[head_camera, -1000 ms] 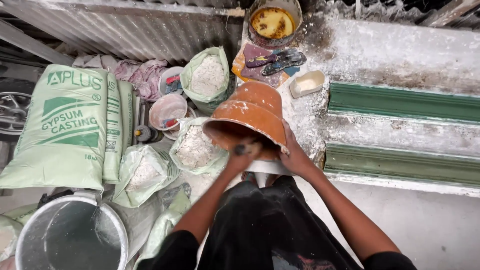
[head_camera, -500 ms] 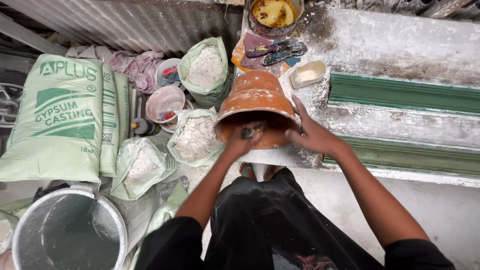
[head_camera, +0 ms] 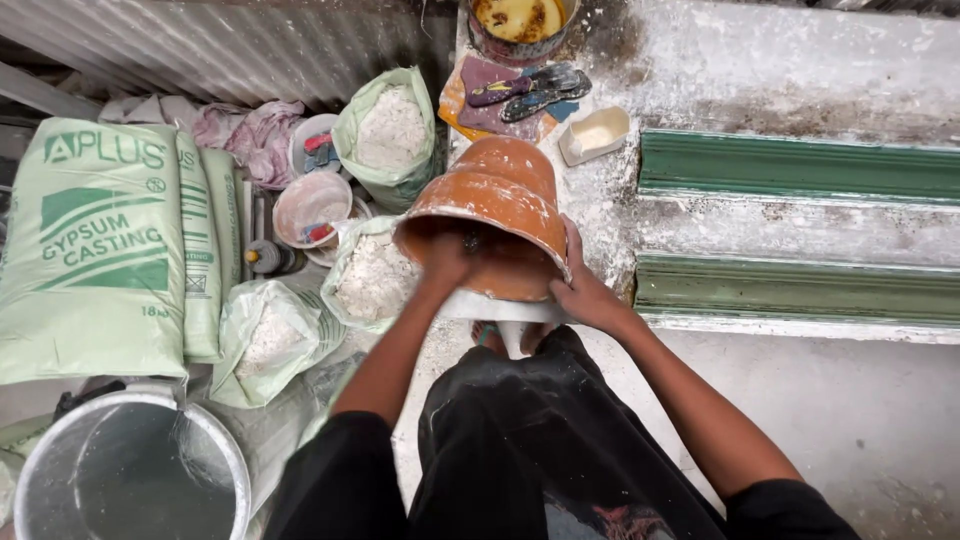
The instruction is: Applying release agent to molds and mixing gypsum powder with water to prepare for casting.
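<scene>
A grey metal bucket (head_camera: 130, 470) of water sits nearest. The right hand (head_camera: 585, 290) grips the rim of a tilted orange plastic bowl (head_camera: 495, 205) at the plaster-dusted bench (head_camera: 720, 230) edge; the left hand (head_camera: 450, 262) reaches inside, grip unclear. Beyond, open green sacks (head_camera: 385, 130) hold white powder.

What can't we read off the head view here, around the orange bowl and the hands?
- Inside of the orange bowl: tilted mouth-down, in shadow; contents not visible.
- Left hand: reaches into the bowl's mouth, motion-blurred; whether it holds a tool is unclear.
- Right hand: fingers hidden behind the bowl's rim.
- White object under the bowl: mostly covered by bowl and wrists.
- Steel bucket: cut off by the bottom and left edges.
</scene>
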